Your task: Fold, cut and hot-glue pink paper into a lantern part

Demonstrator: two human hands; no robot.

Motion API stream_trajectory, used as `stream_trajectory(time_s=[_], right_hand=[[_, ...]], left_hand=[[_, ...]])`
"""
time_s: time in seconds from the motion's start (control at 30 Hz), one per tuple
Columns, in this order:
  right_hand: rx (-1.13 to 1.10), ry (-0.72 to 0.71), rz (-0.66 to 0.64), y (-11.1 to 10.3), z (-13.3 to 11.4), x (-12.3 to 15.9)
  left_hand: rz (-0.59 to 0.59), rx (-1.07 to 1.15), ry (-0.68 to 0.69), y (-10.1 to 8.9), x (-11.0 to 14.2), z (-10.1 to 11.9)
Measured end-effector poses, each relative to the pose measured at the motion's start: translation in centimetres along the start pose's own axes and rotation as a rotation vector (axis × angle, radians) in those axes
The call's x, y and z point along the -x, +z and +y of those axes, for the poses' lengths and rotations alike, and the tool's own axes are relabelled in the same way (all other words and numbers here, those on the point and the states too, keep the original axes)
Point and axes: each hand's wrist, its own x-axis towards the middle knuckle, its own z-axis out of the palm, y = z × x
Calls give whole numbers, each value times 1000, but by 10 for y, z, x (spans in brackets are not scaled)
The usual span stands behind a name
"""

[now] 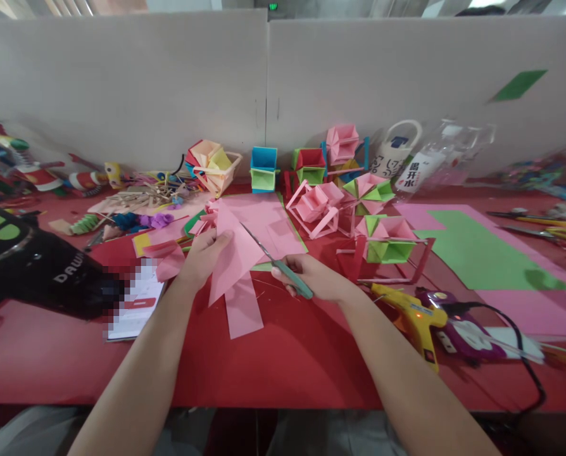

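the left hand (206,254) pinches one side of the pink paper (233,250), which is between both hands, so its free part may bend and make the cut crooked if the scissors (282,268), with handles enclosed by the right hand (315,275), push against it.

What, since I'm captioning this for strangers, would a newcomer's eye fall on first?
Probably the green-handled scissors in the right hand, overlapping the pink paper held centrally in the left hand. Colourful folded-paper models stand beyond, before the grey partition; a yellow glue gun lies nearer, at right.
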Motion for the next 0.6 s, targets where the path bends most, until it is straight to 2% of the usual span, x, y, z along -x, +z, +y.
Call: stream_trajectory(time_s=[0.17,0.6], right_hand=[[-5,9,5,0,1,-1],[-15,-4,41,3,0,-1]], left_hand=[[-62,-10,18,2,2,1],[-134,51,8,5,7,3]])
